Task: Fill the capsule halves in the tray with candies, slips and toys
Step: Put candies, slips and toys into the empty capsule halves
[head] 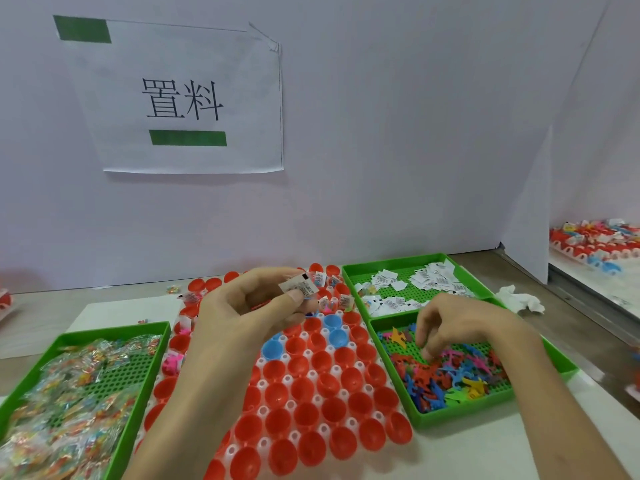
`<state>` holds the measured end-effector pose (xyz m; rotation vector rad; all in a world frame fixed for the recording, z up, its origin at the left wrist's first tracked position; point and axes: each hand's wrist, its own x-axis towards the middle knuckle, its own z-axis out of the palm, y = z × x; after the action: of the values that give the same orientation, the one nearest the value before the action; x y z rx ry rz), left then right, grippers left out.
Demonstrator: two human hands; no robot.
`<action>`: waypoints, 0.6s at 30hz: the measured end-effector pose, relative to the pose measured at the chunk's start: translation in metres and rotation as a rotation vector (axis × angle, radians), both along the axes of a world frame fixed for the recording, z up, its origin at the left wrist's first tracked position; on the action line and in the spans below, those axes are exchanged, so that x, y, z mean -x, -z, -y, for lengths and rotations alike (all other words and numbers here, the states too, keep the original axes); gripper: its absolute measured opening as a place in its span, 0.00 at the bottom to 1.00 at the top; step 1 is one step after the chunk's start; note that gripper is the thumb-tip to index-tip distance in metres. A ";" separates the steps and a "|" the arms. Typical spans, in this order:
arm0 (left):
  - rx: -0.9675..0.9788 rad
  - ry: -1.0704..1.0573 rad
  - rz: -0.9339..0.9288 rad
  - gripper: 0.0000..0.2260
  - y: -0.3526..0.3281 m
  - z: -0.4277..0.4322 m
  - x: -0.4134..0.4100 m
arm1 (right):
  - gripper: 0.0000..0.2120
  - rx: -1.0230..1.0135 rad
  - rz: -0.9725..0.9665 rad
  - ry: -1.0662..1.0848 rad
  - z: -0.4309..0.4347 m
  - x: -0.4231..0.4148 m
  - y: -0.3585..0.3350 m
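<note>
- The left hand is up over the far part of the capsule tray. Its thumb and fingers are bent, and they pinch a few paper slips.
- The right hand reaches down into the toy tray. Its fingers are bent and the tips touch the little toys. I cannot tell if it has hold of one.
- The capsule tray is white and lies in the middle of the table, between the green trays.
- It is full of red capsule halves, open side up, with a few blue capsule halves among them.
- Some halves in the far rows have slips and other bits in them. Some at the left edge hold pink toys.
- The candy tray is green and sits just left of the capsule tray. It holds a heap of shiny wrapped candies.
- The toy tray is green and sits just right of the capsule tray. The toys in it are red, blue, pink, yellow and green.
- The slip tray is green too. It sits right behind the toy tray and holds white loose slips.
- A crumpled tissue lies on the table to the right of the slip tray.
- A paper sign with two big black signs on it hangs on the wall.
</note>
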<state>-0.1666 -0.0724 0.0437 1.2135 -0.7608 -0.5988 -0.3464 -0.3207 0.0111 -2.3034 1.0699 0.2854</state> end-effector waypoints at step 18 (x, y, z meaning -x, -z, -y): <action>-0.050 -0.057 0.017 0.13 0.000 0.002 0.007 | 0.02 -0.233 0.930 -0.234 -0.071 -0.015 -0.069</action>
<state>-0.1739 -0.0740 0.0434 1.2832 -0.7273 -0.5640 -0.3316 -0.2501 0.0797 -1.9691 0.2762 -0.5127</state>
